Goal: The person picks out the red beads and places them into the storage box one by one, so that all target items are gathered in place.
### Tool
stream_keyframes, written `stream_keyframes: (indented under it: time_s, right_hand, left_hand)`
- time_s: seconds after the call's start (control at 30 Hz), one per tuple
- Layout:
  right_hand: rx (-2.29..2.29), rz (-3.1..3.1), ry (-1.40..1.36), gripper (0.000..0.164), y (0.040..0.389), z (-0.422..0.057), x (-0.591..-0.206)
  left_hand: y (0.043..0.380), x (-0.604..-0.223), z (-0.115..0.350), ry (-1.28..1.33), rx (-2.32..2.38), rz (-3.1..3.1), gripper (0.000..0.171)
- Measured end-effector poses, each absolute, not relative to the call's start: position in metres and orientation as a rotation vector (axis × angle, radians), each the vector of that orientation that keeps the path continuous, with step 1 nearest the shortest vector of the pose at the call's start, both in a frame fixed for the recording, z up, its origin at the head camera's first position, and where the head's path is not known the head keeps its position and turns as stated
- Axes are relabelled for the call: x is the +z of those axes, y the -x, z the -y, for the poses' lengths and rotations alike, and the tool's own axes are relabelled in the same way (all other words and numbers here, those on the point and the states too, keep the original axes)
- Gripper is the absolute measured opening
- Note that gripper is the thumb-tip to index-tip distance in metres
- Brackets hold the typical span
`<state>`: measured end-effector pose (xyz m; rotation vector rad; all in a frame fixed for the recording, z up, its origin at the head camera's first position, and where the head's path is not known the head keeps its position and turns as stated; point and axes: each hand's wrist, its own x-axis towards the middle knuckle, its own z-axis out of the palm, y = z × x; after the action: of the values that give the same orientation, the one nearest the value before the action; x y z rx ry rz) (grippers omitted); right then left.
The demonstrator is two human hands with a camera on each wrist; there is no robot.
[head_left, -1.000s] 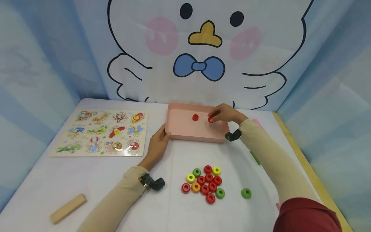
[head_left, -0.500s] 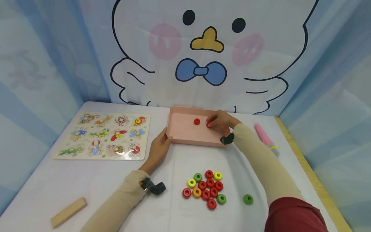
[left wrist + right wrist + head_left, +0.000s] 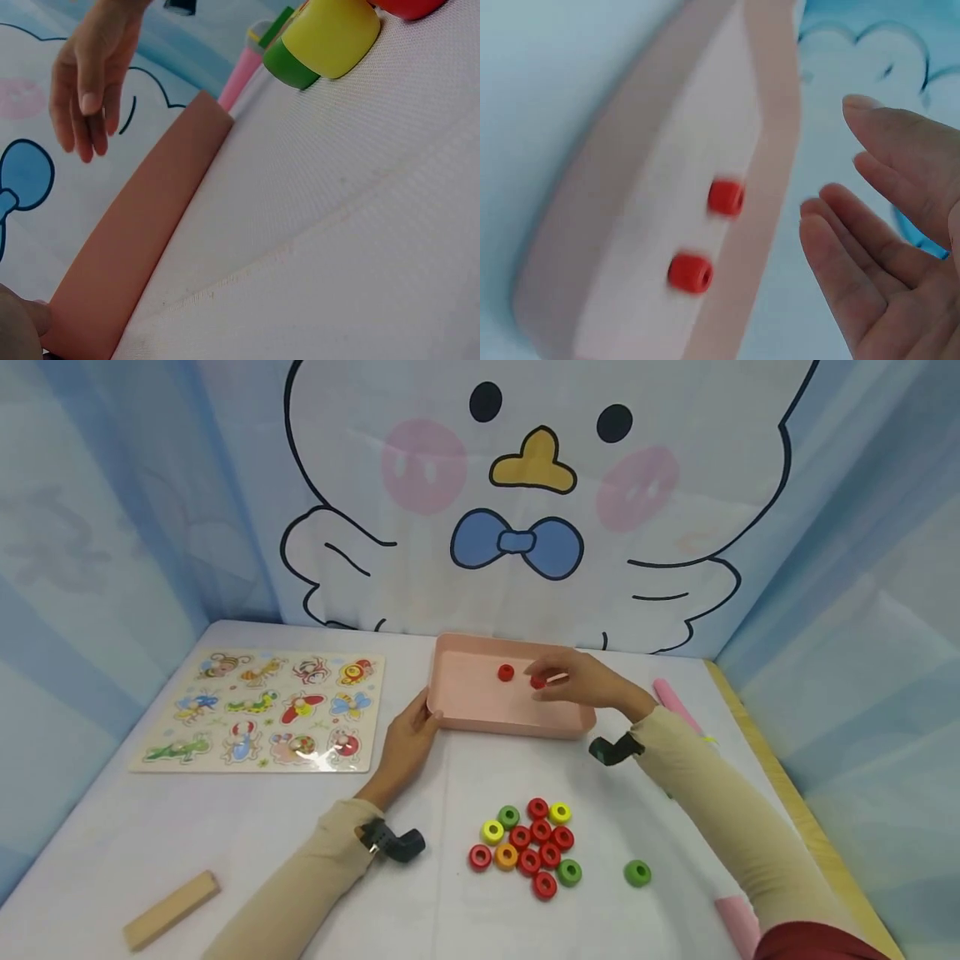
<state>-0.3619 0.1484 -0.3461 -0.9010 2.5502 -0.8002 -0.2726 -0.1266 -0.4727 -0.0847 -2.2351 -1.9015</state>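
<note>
My left hand (image 3: 407,739) grips the left front corner of a shallow pink tray (image 3: 472,697), thumb against the front wall; in the left wrist view it shows at the tray's corner. Two red ring beads lie in the tray: one bead (image 3: 506,672) near the middle, the other bead (image 3: 537,682) farther right, partly behind my right fingers. Over the tray's right part, my right hand (image 3: 585,681) has thumb and fingers spread apart. In the right wrist view both beads, the near bead (image 3: 691,273) included, sit apart from this right hand (image 3: 900,285), which holds nothing.
Several red, green, yellow and orange ring beads (image 3: 528,862) cluster in front of the tray, with a lone green bead (image 3: 637,873) to the right. An insect puzzle board (image 3: 262,714) lies left, a wooden block (image 3: 172,910) front left, a pink toy microphone (image 3: 677,703) right.
My right hand lets go of the second red bead, leaving it in the tray. Its fingers spread and it draws slightly back. My left hand stays on the tray corner.
</note>
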Motion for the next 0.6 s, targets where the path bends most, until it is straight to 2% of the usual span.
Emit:
stream_keyframes:
  time_s: [0.13,0.27,0.6]
  right_hand:
    - [-0.782,-2.337,1.055,0.035,0.319,-0.146,-0.343]
    - [-0.715,-2.169,1.033,0.031,0.291,-0.148,-0.356]
    - [-0.728,-2.076,1.027,0.019,0.269,-0.157,-0.396]
  left_hand:
    - [0.273,-0.471,0.126,0.09,-1.914,2.235,0.057]
    - [0.274,-0.47,0.126,0.071,-1.904,2.249,0.057]
    - [0.273,-0.473,0.127,0.025,-1.871,2.296,0.059]
